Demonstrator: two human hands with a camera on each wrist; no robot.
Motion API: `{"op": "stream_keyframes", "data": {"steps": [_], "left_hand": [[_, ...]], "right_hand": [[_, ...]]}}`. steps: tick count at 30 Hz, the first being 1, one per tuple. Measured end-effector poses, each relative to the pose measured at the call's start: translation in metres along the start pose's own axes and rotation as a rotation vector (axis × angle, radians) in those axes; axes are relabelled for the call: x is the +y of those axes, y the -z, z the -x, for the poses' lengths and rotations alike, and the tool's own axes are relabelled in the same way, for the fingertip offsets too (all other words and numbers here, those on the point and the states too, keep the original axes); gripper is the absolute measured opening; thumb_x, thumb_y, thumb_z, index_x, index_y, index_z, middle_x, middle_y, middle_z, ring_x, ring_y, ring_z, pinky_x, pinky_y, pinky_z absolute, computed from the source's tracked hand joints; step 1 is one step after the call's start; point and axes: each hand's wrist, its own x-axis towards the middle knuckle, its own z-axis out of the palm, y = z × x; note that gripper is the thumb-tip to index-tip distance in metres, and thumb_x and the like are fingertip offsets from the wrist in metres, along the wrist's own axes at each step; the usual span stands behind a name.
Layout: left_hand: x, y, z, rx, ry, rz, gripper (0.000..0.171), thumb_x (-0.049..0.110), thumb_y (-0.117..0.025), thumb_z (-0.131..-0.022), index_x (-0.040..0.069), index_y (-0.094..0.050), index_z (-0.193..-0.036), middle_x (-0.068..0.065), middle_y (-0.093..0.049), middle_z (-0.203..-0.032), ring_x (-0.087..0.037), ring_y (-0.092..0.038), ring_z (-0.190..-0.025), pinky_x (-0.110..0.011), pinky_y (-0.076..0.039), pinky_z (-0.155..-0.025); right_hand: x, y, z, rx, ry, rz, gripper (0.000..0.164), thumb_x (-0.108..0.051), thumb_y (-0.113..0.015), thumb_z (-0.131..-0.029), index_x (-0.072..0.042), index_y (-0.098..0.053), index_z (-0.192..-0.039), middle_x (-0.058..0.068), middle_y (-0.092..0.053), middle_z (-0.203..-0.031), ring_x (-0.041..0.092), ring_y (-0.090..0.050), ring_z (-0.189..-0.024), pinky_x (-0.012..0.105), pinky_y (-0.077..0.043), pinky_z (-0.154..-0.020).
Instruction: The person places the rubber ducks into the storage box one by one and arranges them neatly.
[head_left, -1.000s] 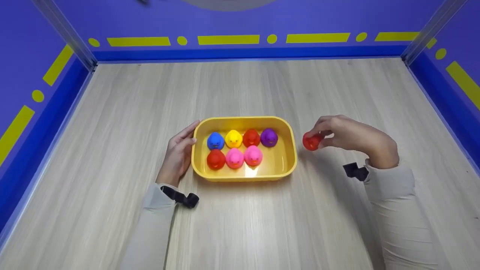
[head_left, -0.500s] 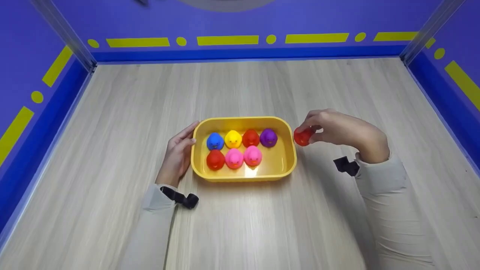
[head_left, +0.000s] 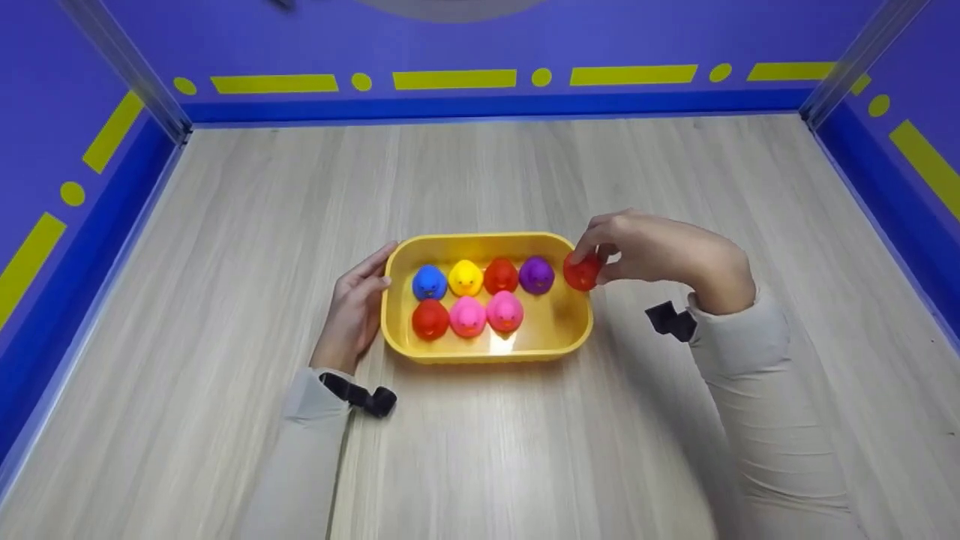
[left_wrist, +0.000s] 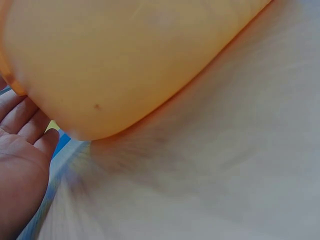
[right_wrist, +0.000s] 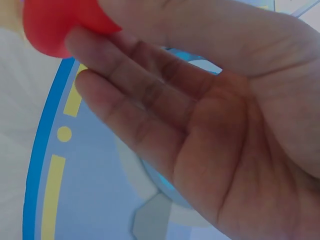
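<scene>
A yellow plastic tub (head_left: 480,358) sits mid-table in the head view. My left hand (head_left: 351,311) holds its left end, the thumb at the rim and the fingers along the outer wall; in the left wrist view those fingers (left_wrist: 25,117) lie under the rim. My right hand (head_left: 664,251) pinches a red rubber duck (head_left: 582,271) over the tub's right end. Inside, the back row has blue (head_left: 430,283), yellow (head_left: 466,278), red (head_left: 501,277) and purple (head_left: 537,275) ducks. In front of them sit a red duck (head_left: 430,319) and two pink ducks (head_left: 468,317).
The wood-grain table (head_left: 480,450) is bounded by blue-purple panels (head_left: 480,45) with yellow dashes at the back and both sides. Inside the tub, bare floor (head_left: 551,322) shows at the front right. Black wrist cameras (head_left: 382,402) sit on both cuffs.
My right hand has moved left with the red duck, from beside the tub to over its right end. The left hand and the tub stay put.
</scene>
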Motion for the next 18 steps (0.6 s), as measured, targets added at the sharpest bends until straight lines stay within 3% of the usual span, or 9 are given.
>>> {"op": "stream_keyframes", "data": {"steps": [18], "left_hand": [[0.0,0.0,0.0,-0.005,-0.006,-0.015,0.057,-0.011,-0.039,-0.085,-0.012,-0.034,-0.142,-0.021,-0.035,-0.152,-0.025,-0.033,-0.142,-0.034,-0.033,-0.114]], "right_hand": [[-0.03,0.0,-0.038,-0.275,-0.191,0.06,0.025,0.003,-0.071,-0.078,-0.011,-0.071,-0.099,0.006,-0.066,-0.099,0.023,-0.057,-0.088,0.032,-0.056,-0.076]]}}
